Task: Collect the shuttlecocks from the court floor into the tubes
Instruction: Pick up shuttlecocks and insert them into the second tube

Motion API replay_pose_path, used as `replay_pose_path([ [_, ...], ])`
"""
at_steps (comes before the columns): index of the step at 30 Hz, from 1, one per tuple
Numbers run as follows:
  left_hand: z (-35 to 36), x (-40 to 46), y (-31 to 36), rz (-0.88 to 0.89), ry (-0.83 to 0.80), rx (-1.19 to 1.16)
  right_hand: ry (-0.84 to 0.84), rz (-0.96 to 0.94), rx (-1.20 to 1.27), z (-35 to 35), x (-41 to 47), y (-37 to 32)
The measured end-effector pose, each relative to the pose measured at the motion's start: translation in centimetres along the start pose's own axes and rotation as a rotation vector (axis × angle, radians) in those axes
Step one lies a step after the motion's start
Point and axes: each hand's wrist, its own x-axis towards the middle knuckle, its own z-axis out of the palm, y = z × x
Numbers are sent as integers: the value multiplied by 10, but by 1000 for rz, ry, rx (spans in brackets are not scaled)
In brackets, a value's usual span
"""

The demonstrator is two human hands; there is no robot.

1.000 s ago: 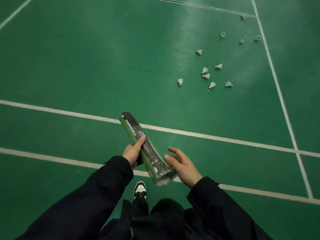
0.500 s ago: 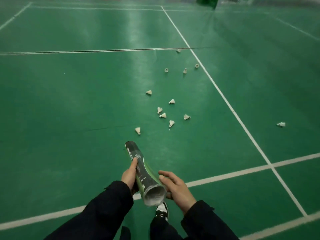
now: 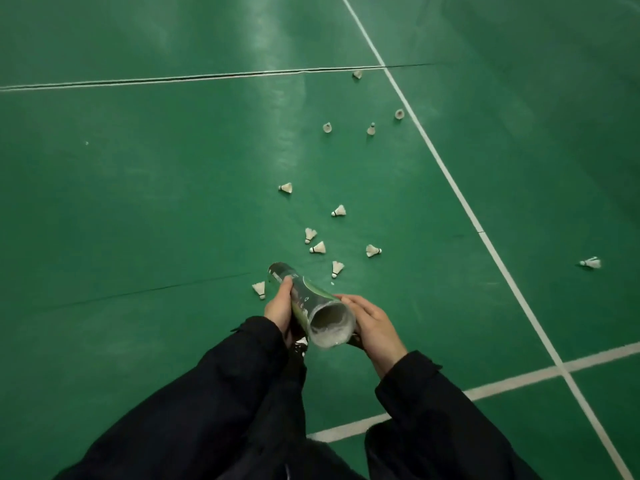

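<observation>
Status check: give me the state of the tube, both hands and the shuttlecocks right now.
tube: held tilted, near end open.
left hand: grips the tube's side.
right hand: rests against the open end.
shuttlecocks: scattered on the floor, none picked up.
lone shuttlecock: lying beyond the line.

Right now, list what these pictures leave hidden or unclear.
Head view only:
- Tube: contents unreadable, inside blurred; printing too small.
- Right hand: fingers hidden behind the tube, grip unclear.
- Left hand: palm hidden by the tube.
- Far shuttlecocks: too small for condition.
- Shoe: mostly hidden under the tube.
</observation>
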Motion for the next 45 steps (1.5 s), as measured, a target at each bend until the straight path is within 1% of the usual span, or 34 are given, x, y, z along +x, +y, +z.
replay_pose_path([
  [2, 29, 39, 35, -42, -31, 28, 40, 26, -2, -12, 41, -26],
  [4, 62, 62, 67, -110, -77, 59, 83, 69, 34, -26, 73, -52],
  [6, 99, 85, 99, -146, -125, 74, 107, 72, 63, -45, 105, -81],
  [8, 140, 109, 126, -174, -129, 74, 156, 81, 102, -68, 131, -108],
  [10, 182, 129, 149, -216, -153, 95, 202, 34, 156, -95, 155, -134],
  [12, 228, 156, 167, -232, -154, 92, 284, -103, 133, -126, 180, -155],
  [13, 253, 173, 176, -241, -130, 90, 375, -211, 37, -143, 192, -165],
  [15, 303, 204, 188, -243, -94, 89, 560, -474, -279, -181, 215, -184],
  [16, 336, 226, 193, -240, -73, 101, 609, -600, -459, -207, 233, -195],
  [17, 361, 239, 198, -227, -64, 107, 592, -676, -643, -222, 245, -206],
  [18, 382, 252, 201, -217, -83, 112, 538, -703, -815, -235, 257, -218],
  [20, 445, 278, 211, -251, -133, 126, 398, -609, -1052, -283, 292, -246],
  [22, 498, 299, 225, -240, -126, 138, 341, -514, -1178, -331, 321, -279],
  [24, 546, 316, 246, -188, -100, 164, 234, -426, -1234, -376, 350, -312],
  [25, 567, 329, 254, -160, -78, 178, 175, -401, -1209, -396, 364, -328],
  [28, 617, 379, 279, -102, 20, 206, 64, -373, -1002, -448, 409, -377],
  [30, 651, 417, 299, -63, 41, 158, 31, -384, -940, -478, 448, -405],
  [31, 673, 422, 315, -50, 45, 137, 31, -400, -923, -492, 469, -417],
  [33, 716, 439, 346, -58, 61, 102, 69, -447, -846, -519, 512, -437],
  [37, 803, 509, 404, -166, -32, -10, 213, -537, -701, -571, 613, -484],
  [40, 876, 569, 452, -242, -13, -85, 325, -564, -633, -609, 696, -528],
  [42, 926, 598, 494, -269, 9, -128, 396, -559, -564, -631, 747, -570],
  [45, 986, 635, 553, -311, 52, -157, 433, -545, -483, -656, 814, -632],
])
